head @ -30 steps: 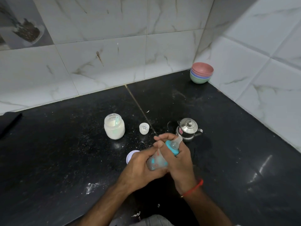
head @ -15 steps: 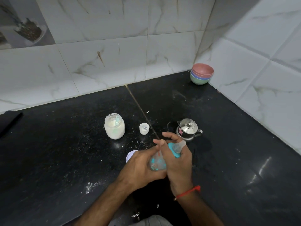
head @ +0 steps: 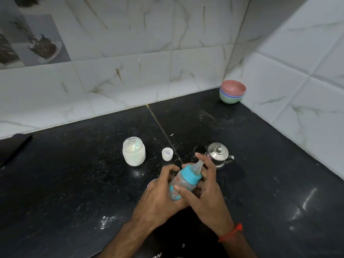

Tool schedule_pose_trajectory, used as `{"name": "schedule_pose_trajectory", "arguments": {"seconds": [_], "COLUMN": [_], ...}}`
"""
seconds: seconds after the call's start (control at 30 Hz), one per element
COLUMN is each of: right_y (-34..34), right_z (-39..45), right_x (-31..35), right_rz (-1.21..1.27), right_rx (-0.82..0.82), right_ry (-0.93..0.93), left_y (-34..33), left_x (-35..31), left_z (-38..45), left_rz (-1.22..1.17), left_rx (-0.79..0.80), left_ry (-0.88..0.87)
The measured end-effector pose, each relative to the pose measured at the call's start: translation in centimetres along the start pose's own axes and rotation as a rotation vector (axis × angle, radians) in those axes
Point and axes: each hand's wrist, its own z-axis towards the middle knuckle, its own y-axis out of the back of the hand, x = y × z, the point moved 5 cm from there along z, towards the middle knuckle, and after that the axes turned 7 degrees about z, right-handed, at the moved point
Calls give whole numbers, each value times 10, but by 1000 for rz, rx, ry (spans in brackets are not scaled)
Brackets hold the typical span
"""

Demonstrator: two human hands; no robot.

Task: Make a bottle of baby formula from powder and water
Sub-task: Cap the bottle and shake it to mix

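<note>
Both forearms reaching in from bottom edge, hands meeting over black countertop (head: pixel 74 183). Left hand (head: pixel 160 194) gripping baby bottle (head: pixel 181 185) body, fingers curling round it. Right hand (head: pixel 208 192) cupping bottle from other side, thumb pressing across body, fingers lying loosely extended behind teal collar (head: pixel 191 175) and teat (head: pixel 198 165). Bottle tilting, teat pointing away. Print on bottle unreadable. Red thread (head: pixel 230 232) circling right wrist. Beyond left hand: open powder jar (head: pixel 134 151) holding scoop, small white cap (head: pixel 167 154). Beyond right hand: steel kettle (head: pixel 218 154), red label illegible. Stacked bowls (head: pixel 232 92) sitting far beyond in corner.
</note>
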Motion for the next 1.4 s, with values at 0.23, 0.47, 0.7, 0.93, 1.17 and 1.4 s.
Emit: {"name": "schedule_pose_trajectory", "arguments": {"seconds": [0.23, 0.47, 0.7, 0.93, 1.17, 1.4], "right_y": [24, 46, 31, 69, 75, 30], "right_z": [-3, 8, 9, 22, 25, 14], "right_x": [-14, 0, 30, 23, 15, 52], "right_rz": [1073, 959, -321, 1044, 895, -215], "right_rx": [-579, -624, 120, -675, -664, 239], "right_ry": [-305, -126, 164, 49, 73, 181], "left_y": [35, 55, 46, 36, 32, 28], "left_x": [-23, -1, 12, 11, 14, 15], "left_z": [0, -2, -6, -8, -7, -1], "left_rz": [-212, -289, -269, -272, -257, -218], "left_rx": [-152, -341, -326, -314, -313, -310], "left_ry": [-142, -19, 18, 20, 34, 23]}}
